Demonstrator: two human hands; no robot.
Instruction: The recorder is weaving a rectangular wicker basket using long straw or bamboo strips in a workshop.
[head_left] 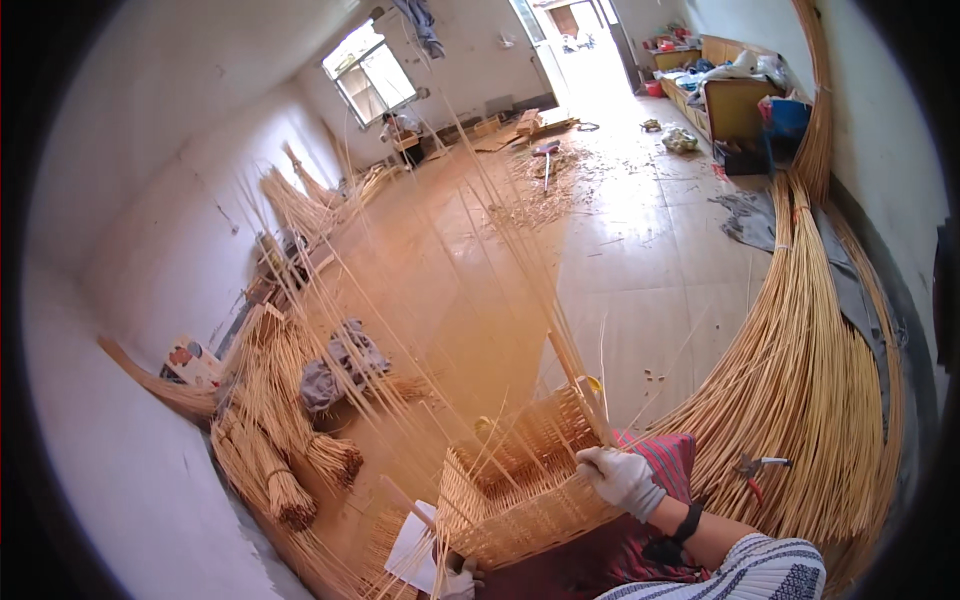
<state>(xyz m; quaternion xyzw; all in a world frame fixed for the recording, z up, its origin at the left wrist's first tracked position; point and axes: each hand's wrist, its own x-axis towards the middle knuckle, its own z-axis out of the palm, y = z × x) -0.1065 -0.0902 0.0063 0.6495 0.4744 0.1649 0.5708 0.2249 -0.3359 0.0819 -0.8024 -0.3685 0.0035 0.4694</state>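
Note:
A half-woven wicker basket [540, 520] rests tilted across my lap, with long thin stakes rising from its walls. My right hand [620, 482], in a white glove, is closed on the basket's right corner, beside a thicker upright bundle of stakes. Low at the basket's left corner is my gloved left hand [462, 582], mostly cut off by the picture's lower edge and hidden by the weave, so its fingers do not show clearly. A white sheet [410, 553] lies beside it. Striped red cloth [665, 462] covers my lap.
A large sheaf of willow rods [800, 400] spreads at my right, with red-handled pliers [752, 478] on it. Tied bundles [270, 470] and a grey cloth [343, 365] lie at the left. A hammer-like tool [547, 160] stands among scraps. A bench [740, 110] holds bags.

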